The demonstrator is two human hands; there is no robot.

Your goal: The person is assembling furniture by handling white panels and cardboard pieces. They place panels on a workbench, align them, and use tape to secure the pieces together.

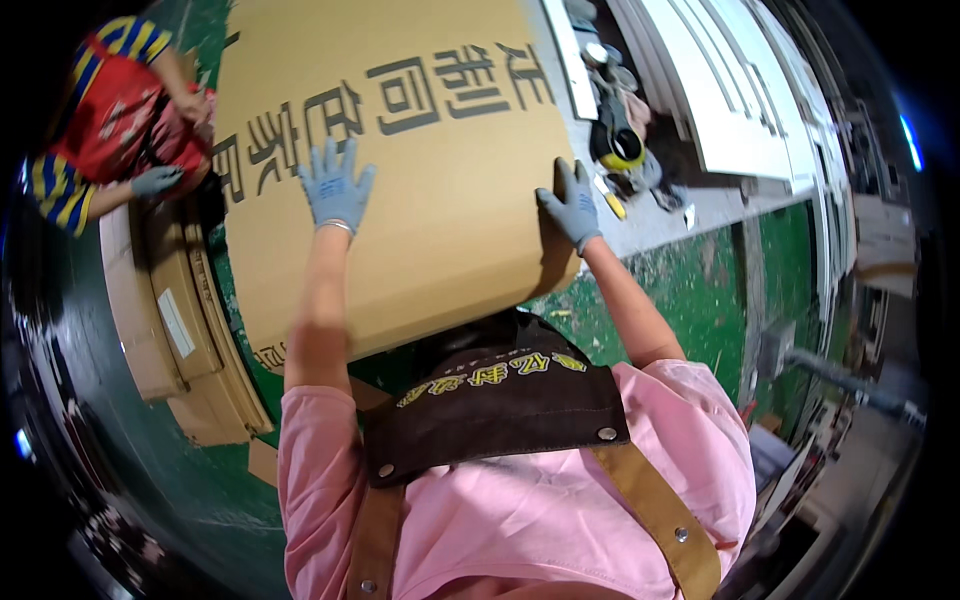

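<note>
A large sheet of brown cardboard (440,215) with dark printed characters lies in front of me, its near edge bending down toward my dark apron (480,420). My left hand (336,188), in a grey-blue glove, rests flat on it with the fingers spread. At the sheet's right edge my right hand (574,207), gloved alike, lies with fingers apart, thumb on the top face. Neither hand is wrapped around anything. What lies beneath the cardboard is hidden, apart from a pale work surface (640,225) showing at the right.
A yellow-handled cutter (611,200) lies right of the sheet, near a black-and-yellow tape roll (622,148) and other small items. Long white panels (740,100) are stacked beyond. At the left stands a co-worker in a red apron (115,115), behind flattened cartons (185,310) on the green floor.
</note>
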